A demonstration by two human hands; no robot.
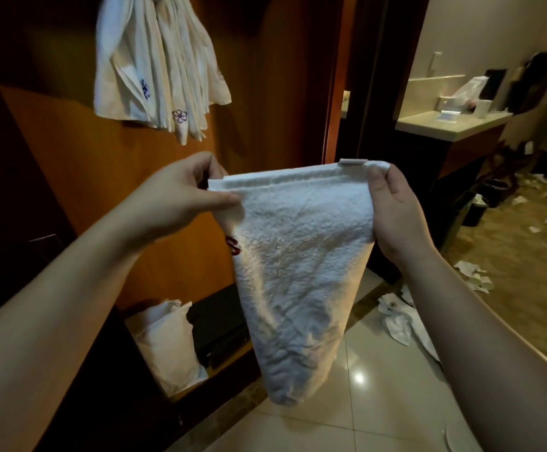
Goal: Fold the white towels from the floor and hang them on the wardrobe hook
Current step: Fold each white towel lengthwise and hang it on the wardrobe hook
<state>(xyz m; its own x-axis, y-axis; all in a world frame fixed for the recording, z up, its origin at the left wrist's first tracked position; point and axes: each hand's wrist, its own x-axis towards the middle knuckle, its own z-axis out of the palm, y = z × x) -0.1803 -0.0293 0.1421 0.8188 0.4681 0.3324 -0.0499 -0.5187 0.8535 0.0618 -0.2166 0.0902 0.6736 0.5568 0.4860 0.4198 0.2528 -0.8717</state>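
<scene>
Left hand (pixel 181 194) and right hand (pixel 392 207) pinch the white towel (pixel 298 272) by its top corners (hem taut) — best keep edges level, then fold.

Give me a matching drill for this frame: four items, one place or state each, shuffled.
Items:
1. held towel
2. hung towels
3. crumpled towels
4. white bag

Places:
A. in the open wardrobe bottom
B. high on the wardrobe door
C. on the tiled floor
D. pinched at its top corners by left hand and right hand

Pairs: 1-D, 2-B, 3-C, 4-A
</scene>
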